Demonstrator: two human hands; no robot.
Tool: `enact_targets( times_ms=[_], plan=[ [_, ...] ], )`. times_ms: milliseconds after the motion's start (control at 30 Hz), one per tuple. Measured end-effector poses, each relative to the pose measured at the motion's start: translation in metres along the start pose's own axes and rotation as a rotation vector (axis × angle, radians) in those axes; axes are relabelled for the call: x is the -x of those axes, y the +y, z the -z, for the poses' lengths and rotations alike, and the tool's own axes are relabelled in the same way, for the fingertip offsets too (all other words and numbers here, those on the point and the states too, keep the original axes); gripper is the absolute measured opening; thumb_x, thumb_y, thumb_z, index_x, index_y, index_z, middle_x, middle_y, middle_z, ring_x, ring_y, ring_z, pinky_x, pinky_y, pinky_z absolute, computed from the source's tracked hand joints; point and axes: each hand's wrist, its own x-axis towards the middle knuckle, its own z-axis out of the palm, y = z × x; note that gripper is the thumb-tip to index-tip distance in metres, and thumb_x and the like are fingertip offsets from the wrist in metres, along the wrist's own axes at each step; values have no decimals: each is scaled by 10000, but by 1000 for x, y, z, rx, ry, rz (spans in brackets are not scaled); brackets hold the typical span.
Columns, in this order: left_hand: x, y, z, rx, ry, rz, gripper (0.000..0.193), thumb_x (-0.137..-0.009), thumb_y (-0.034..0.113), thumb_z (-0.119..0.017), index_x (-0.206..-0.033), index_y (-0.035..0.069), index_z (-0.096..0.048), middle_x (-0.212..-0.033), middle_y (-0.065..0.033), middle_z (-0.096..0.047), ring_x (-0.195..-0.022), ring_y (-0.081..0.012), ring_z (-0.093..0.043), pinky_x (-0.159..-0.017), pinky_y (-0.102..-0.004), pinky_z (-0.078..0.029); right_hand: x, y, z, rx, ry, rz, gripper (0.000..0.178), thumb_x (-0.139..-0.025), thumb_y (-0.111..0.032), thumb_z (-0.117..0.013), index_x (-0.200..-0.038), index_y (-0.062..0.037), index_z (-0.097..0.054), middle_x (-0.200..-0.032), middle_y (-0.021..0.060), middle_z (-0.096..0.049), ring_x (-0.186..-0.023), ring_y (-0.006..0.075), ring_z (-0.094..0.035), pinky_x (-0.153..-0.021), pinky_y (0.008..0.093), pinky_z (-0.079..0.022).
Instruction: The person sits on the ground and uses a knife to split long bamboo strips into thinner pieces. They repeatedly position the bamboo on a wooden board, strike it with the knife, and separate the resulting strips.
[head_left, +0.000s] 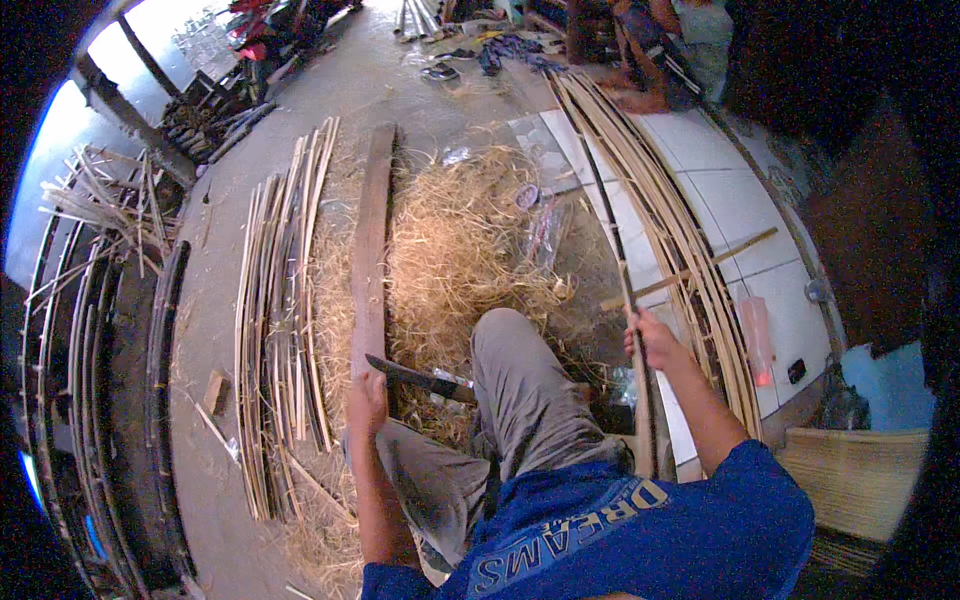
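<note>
Here we are on the right side, and our right hand point(656, 342) has its fingers curled firmly around a long bamboo strip point(648, 415), its near end coming back beside our hip and its far stretch running forward along the inner edge of the white tiles point(745, 210). Across to the left, our left hand point(369, 400) sits low beside the near end of a wooden plank point(373, 230), right at the pointed tip of a dark-bladed knife point(425, 381); we cannot tell whether those fingers grip, press or merely rest. The blade slants across in front of us, its wider end reaching our bent knee point(507, 345), so the edge lies tight between leg and hand. Straight ahead, a heap of curled bamboo shavings point(455, 240) spreads from the plank's right edge, a roll of tape point(527, 196) on its far right. Room on the right is narrow: a bundle of split bamboo point(715, 330) curves along the tiles just outside our grip, with a flat crosspiece point(700, 270) lying over it. Left of the plank, another bundle of slats point(275, 330) lies lengthwise, and beyond its outer edge a lane of grey concrete point(205, 300) runs forward, bordered by dark bamboo poles point(165, 380).
</note>
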Motion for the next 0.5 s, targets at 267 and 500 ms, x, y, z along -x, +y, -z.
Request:
enact_targets(
  times_ms=[267,500],
  plan=[
    [19,-42,-9,-362,90,57,448,-876,423,-530,-1164,88,-604,-992,-204,-653,-920,-369,-625,-814,-459,-481,51,-27,108,1017,613,492,550,-878,-444,-563,-1224,-17,-549,-1164,233,-595,-1086,355,-571,-934,405,-432],
    [26,-27,-7,-262,-1,102,433,-881,420,-515,-1160,107,-624,-999,-147,-674,-914,-334,-639,-806,-441,-488,96,26,187,1262,728,355,477,-891,-361,-555,-1226,-23,-560,-1184,234,-579,-1098,371,-559,-947,402,-432]
  ],
)
